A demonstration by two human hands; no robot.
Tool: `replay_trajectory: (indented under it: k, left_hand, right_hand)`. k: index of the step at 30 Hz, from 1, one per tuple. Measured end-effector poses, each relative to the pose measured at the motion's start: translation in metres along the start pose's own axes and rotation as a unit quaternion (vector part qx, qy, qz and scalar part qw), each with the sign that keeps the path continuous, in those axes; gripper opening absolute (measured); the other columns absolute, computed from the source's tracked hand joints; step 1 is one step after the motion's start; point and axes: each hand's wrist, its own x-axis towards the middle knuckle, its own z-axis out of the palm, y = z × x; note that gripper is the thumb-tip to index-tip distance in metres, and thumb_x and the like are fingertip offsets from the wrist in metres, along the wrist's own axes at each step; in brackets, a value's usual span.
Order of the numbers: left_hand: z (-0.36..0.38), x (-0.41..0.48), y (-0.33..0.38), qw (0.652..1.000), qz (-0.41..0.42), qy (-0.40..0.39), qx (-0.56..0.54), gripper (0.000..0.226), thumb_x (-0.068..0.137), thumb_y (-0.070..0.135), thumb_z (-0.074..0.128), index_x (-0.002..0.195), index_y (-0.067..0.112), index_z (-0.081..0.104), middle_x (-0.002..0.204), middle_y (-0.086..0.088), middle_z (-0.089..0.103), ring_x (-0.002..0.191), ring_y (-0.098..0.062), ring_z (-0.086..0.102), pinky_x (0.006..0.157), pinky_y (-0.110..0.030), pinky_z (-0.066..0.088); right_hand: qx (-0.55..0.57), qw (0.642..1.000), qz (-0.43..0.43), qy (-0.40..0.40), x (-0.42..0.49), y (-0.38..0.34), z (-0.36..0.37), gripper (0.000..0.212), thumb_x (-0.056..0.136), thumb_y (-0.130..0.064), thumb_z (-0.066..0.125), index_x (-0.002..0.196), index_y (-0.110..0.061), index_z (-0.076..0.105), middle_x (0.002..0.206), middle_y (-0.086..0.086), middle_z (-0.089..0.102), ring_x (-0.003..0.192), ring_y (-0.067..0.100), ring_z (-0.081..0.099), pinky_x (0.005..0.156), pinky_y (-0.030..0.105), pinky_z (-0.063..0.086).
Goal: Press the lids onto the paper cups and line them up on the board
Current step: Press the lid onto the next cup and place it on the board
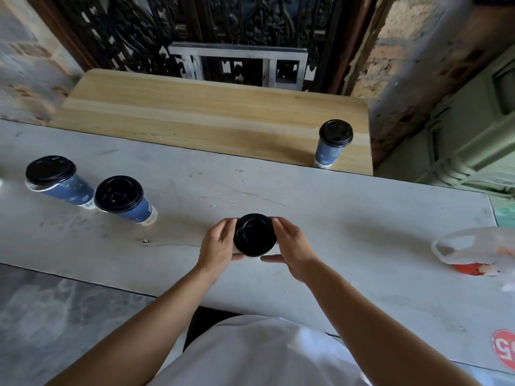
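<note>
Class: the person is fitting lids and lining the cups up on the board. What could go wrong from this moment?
1. The left hand and right hand grip the held cup from the sides; uneven pressing could leave it half sealed.
2. The leftmost cup shows white rim below its black lid, which looks loose and might drop off when moved.

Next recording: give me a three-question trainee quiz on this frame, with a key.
1. True or false: two cups stand on the board.
2. How many lidded cups are in view?
3. The middle cup is gripped by: a) one hand b) both hands c) neither.
Key: 1. false, only the right cup. 2. four, counting two left cups. 3. b, left hand and right hand.
</note>
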Motion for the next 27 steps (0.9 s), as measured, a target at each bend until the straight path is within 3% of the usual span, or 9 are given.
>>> replay_trajectory:
  k: [10, 16, 18, 21, 24, 27]
  left_hand:
    - [-0.004, 0.000, 0.006, 0.998, 0.007, -0.057, -0.002, 0.031, 0.109, 0.027, 0.039, 0.119, 0.024, 0.068, 0.118, 0.007, 0.069, 0.116, -0.012, 0.063, 0.072, -0.050, 0.064]
    - [0.001, -0.006, 0.006, 0.996, 0.059, -0.058, 0.030, 0.039, 0.109, 0.016, 0.037, 0.117, 0.040, 0.066, 0.121, 0.018, 0.064, 0.118, -0.010, 0.059, 0.065, -0.041, 0.064]
    - [0.004, -0.008, 0.004, 0.996, 0.064, -0.046, 0.031, 0.043, 0.106, 0.008, 0.037, 0.118, 0.038, 0.066, 0.124, 0.015, 0.064, 0.120, -0.013, 0.060, 0.064, -0.040, 0.064]
    - [0.011, -0.017, 0.002, 0.999, 0.044, -0.007, -0.010, 0.037, 0.108, 0.016, 0.036, 0.121, 0.034, 0.066, 0.127, 0.010, 0.064, 0.118, -0.012, 0.060, 0.067, -0.040, 0.064]
    - [0.019, -0.025, 0.002, 0.995, 0.015, 0.068, -0.064, 0.035, 0.106, 0.016, 0.039, 0.112, 0.032, 0.069, 0.118, 0.012, 0.066, 0.111, -0.009, 0.061, 0.064, -0.040, 0.064]
    - [0.018, -0.028, 0.001, 0.992, 0.009, 0.123, -0.041, 0.024, 0.102, 0.019, 0.048, 0.098, 0.033, 0.067, 0.104, 0.011, 0.064, 0.100, -0.011, 0.062, 0.058, -0.040, 0.063]
  right_hand:
    - [0.015, 1.000, -0.003, 0.021, 0.000, 0.001, 0.006, 0.029, 0.106, -0.026, 0.041, 0.115, -0.016, 0.068, 0.117, 0.008, 0.067, 0.113, 0.025, 0.064, 0.075, 0.052, 0.064]
    - [0.026, 0.999, 0.008, 0.030, 0.000, 0.000, 0.007, 0.029, 0.105, -0.028, 0.044, 0.113, -0.017, 0.069, 0.117, 0.009, 0.067, 0.114, 0.026, 0.064, 0.075, 0.052, 0.064]
    - [0.040, 0.998, 0.029, 0.027, 0.000, -0.002, 0.005, 0.029, 0.104, -0.035, 0.049, 0.113, -0.016, 0.069, 0.119, 0.011, 0.066, 0.115, 0.029, 0.064, 0.075, 0.050, 0.064]
    - [0.066, 0.996, 0.055, 0.018, -0.001, -0.003, 0.001, 0.033, 0.102, -0.043, 0.052, 0.114, -0.017, 0.069, 0.123, 0.011, 0.065, 0.118, 0.031, 0.062, 0.074, 0.045, 0.064]
    - [0.081, 0.996, 0.039, 0.024, -0.002, 0.004, 0.001, 0.028, 0.101, -0.039, 0.055, 0.113, -0.020, 0.072, 0.127, 0.009, 0.065, 0.122, 0.035, 0.058, 0.075, 0.038, 0.060]
    - [0.088, 0.996, 0.002, 0.035, -0.006, 0.015, 0.000, 0.024, 0.102, -0.031, 0.056, 0.110, -0.018, 0.074, 0.122, 0.012, 0.070, 0.123, 0.038, 0.059, 0.084, 0.039, 0.058]
